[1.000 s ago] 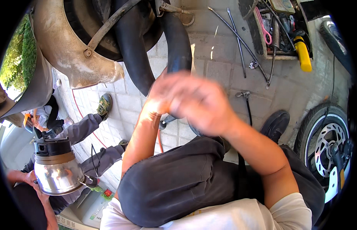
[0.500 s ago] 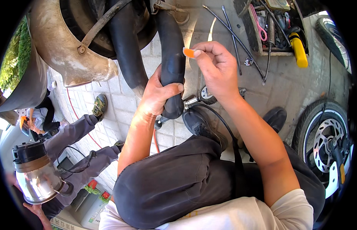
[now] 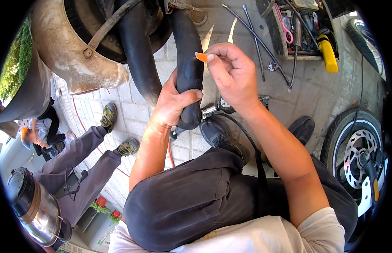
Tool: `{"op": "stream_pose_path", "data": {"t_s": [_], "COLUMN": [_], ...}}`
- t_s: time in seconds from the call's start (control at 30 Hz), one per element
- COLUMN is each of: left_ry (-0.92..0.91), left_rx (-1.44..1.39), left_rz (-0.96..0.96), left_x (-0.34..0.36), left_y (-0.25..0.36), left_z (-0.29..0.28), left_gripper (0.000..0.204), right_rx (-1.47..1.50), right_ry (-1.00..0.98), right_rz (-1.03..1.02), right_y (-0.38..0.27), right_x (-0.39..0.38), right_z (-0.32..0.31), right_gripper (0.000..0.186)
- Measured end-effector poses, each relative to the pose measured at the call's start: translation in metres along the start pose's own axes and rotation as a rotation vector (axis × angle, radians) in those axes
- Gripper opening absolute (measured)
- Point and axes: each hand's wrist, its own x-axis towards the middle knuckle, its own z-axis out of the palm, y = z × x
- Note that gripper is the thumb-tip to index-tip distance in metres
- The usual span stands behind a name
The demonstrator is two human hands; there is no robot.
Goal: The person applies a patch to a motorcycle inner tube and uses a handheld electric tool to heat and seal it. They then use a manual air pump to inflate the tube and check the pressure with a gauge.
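Observation:
A black inner tube (image 3: 186, 38) hangs out beside a wheel, bent into a loop in front of me. My left hand (image 3: 175, 101) is closed round the tube's lower part, thumb lying across its front. On the tube, just above that thumb, a duller area (image 3: 190, 69) shows. Between the thumb and forefinger of my right hand (image 3: 234, 76) I pinch a small orange patch (image 3: 202, 57) with a pale edge. It is held over the right side of the tube, and whether it touches the rubber I cannot tell.
A tool box (image 3: 284, 48) with pink scissors and a yellow-handled tool stands at the far right. Long metal rods (image 3: 257, 40) lie on the paving beside it. A loose wheel with a brake disc (image 3: 355, 152) is at right. At left, a person carries a metal kettle (image 3: 43, 215).
My right hand has shifted slightly left with the orange patch, over the tube. My left hand keeps its grip. The person at left and the kettle have moved toward the lower left.

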Motion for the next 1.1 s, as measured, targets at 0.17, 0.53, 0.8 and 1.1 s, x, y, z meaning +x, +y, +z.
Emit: {"op": "stream_pose_path", "data": {"t_s": [0.17, 0.53, 0.8, 1.1], "left_ry": [0.008, -0.013, 0.013, 0.013], "left_rx": [0.011, 0.046, 0.033, 0.053], "left_rz": [-0.003, 0.064, 0.004, 0.007], "left_x": [0.001, 0.003, 0.001, 0.002], "left_y": [-0.002, -0.005, -0.002, -0.002], "left_z": [0.0, -0.001, 0.0, 0.0], "left_gripper": [0.059, 0.051, 0.06, 0.059], "right_rx": [-0.047, -0.021, -0.037, -0.049], "right_ry": [0.005, 0.046, 0.054, 0.063], "right_rz": [-0.025, 0.003, -0.017, -0.023], "right_y": [0.0, 0.001, 0.005, 0.009], "right_x": [0.0, -0.005, -0.005, -0.006], "right_z": [0.0, 0.003, 0.004, 0.005], "right_gripper": [0.004, 0.005, 0.006, 0.005]}}
